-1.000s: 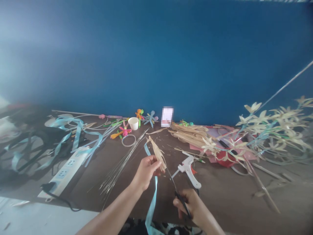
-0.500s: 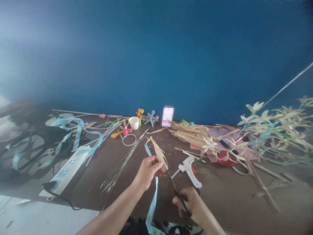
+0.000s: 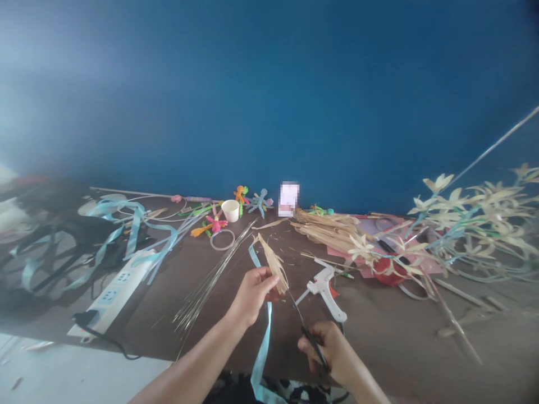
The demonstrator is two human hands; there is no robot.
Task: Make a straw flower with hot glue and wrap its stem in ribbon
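Observation:
My left hand [image 3: 255,294] pinches a bunch of pale dried husk strips [image 3: 273,261], tapering to a point away from me. My right hand [image 3: 326,348] is closed around the black handles of a pair of scissors [image 3: 311,336]. The scissor blades reach up to the lower edge of the husk, near my left fingertips; whether they are parted is too small to tell. A light blue ribbon [image 3: 263,342] hangs below my left hand toward my lap, and a piece of blue shows beside the husk. Just right of the blades lies a white glue gun [image 3: 326,289].
Thin wires [image 3: 214,280] lie left of my hands, beside a white power strip [image 3: 115,294]. Farther back stand a paper cup [image 3: 230,211] and several fuzzy coloured figures [image 3: 217,221]. More dried husks [image 3: 324,229] lie at the back right, near pale husk flowers [image 3: 458,207] on stems.
Almost nothing differs. My right hand and the scissors have shifted very slightly; the left hand keeps its hold on the husk.

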